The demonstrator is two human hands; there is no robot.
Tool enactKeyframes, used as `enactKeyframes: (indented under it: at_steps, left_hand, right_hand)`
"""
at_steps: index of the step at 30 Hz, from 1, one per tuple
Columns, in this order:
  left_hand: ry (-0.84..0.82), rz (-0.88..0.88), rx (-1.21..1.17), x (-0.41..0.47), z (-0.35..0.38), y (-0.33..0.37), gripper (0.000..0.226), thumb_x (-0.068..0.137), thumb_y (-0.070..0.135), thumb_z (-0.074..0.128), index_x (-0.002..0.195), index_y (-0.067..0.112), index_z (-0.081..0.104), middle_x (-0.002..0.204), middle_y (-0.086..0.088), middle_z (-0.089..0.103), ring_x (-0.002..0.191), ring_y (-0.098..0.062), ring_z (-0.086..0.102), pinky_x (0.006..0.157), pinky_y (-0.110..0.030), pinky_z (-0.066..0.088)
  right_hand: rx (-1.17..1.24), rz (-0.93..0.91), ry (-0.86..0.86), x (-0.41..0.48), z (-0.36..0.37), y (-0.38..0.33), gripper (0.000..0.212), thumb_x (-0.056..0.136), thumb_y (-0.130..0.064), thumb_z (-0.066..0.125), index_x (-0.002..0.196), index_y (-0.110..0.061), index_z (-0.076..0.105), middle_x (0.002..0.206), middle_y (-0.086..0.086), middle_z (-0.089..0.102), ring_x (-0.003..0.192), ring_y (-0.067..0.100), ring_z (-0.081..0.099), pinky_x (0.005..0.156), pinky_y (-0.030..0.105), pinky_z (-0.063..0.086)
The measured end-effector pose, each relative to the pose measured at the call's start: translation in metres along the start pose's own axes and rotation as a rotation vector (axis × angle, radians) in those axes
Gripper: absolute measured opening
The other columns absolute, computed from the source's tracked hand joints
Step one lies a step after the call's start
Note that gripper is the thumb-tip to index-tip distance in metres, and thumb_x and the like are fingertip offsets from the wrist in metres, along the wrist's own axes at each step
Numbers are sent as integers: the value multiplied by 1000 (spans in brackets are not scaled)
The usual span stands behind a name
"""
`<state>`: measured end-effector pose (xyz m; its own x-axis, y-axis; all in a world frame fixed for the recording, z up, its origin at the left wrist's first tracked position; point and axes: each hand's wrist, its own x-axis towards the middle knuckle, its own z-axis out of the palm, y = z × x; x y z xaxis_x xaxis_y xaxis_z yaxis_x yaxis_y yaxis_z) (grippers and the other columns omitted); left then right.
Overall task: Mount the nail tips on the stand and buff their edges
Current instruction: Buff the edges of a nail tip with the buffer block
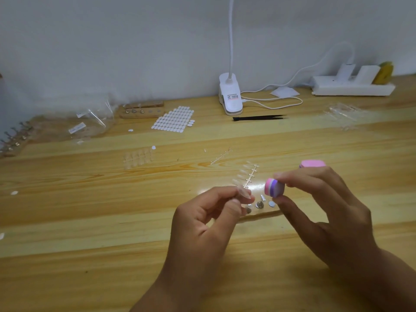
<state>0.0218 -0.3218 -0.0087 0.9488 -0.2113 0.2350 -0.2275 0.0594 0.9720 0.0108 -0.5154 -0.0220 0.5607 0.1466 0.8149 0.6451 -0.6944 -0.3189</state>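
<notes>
- The right hand (319, 199) pinched a pink-and-purple buffer block (274, 188) between thumb and fingers.
- The left hand (202, 219) pinched a clear nail tip (245, 194) just over the stand (258, 206).
- Buffing seemed in hand; next, the block needed to meet the tip's edge lightly.

**No print legible**

Nothing can be read. A small sticker (233, 97) on the white plastic clip-on lamp base (230, 102), at the surface's far edge, bears dark and red lines too blurred to make out. White labels (77, 127) on the clear plastic bags (94, 118) near the far left corner are equally illegible.
</notes>
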Motion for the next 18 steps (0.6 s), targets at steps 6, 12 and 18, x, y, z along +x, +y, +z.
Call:
enactKeyframes:
  at_steps: [6, 12, 18]
  left_hand:
    - [-15, 89, 121, -2, 2, -1, 17, 83, 32, 66, 93, 24, 78, 88, 2, 76, 81, -25, 68, 69, -48, 53]
    - [26, 18, 50, -2, 4, -1, 13, 80, 30, 71, 89, 26, 79, 77, -1, 75, 74, -29, 69, 71, -53, 55]
    - [-10, 64, 58, -3, 3, -1, 14, 82, 29, 69, 87, 20, 79, 72, -3, 74, 66, -24, 67, 59, -35, 52]
  right_hand:
    - [38, -87, -55, -5, 3, -16, 28, 93, -6, 64, 121, -8, 63, 113, 13, 66, 104, 22, 64, 96, 25, 44]
    - [-74, -72, -67, 1, -1, -5, 24, 90, -3, 64, 114, -7, 63, 105, 13, 67, 100, 19, 61, 100, 21, 41]
    - [-33, -134, -87, -4, 1, -11, 26, 92, -1, 65, 118, -6, 61, 111, 6, 62, 104, 19, 60, 98, 24, 42]
